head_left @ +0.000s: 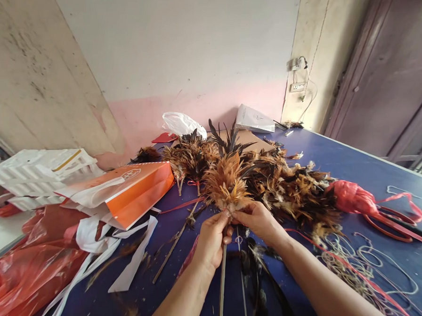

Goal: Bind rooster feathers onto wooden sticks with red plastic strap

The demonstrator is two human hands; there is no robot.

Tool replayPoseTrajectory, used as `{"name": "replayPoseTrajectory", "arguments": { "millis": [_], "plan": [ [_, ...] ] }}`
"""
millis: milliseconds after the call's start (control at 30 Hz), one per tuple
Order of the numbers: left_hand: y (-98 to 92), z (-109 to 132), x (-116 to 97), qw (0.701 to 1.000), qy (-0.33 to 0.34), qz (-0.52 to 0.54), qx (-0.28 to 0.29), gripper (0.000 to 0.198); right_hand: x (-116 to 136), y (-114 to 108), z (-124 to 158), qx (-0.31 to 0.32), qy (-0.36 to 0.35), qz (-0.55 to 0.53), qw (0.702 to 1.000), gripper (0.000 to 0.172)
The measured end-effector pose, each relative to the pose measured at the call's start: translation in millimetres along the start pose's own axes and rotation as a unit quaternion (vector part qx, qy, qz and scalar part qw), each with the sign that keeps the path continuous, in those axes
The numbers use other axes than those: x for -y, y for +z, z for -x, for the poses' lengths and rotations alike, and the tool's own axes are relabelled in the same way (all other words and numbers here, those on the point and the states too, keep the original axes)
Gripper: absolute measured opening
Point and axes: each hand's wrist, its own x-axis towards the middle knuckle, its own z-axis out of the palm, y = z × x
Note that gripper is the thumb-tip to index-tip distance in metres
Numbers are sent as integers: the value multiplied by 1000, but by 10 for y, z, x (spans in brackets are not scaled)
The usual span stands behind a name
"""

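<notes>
A feather duster (227, 185), brown with dark feathers at its tip, stands in front of me with its thin stick pointing toward me. My left hand (214, 233) is wrapped round the stick just below the feathers. At the base of the plumage, my right hand (253, 219) pinches the lowest feathers against the stick; its fingertips are partly hidden. Long black feathers (261, 278) lie below my right hand. Behind the duster, a heap of loose brown and black feathers (290, 190) spreads to the right, and feather bundles (193, 157) lie to the left.
An orange and white paper bag (138, 192) and red plastic (39, 262) lie at left, near white racks (40, 172). On the blue table (339, 146) at right are a pink ribbon roll (352, 198), scissors (405, 225) and tangled cord (357, 260). A thin stick (174, 248) lies left of my hands.
</notes>
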Motion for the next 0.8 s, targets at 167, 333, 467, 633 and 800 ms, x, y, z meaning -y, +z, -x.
{"name": "replayPoseTrajectory", "arguments": {
  "millis": [167, 333, 467, 633, 800],
  "plan": [
    [17, 24, -5, 999, 23, -32, 2, 31, -8, 44, 1, -5, 56, -12, 998, 25],
    [46, 57, -19, 997, 44, -69, 0, 31, -17, 34, -5, -33, 61, -6, 998, 25],
    [72, 76, -21, 994, 51, -101, -1, 32, -65, 25, -25, -30, 31, 28, 999, 23],
    [35, 47, 28, 985, 80, -150, -9, 33, -91, 90, -29, -61, 4, 67, 996, 24],
    [-61, -4, 13, 945, 170, -280, -15, 24, -55, 197, -3, -101, 5, 18, 995, 19]
  ]
}}
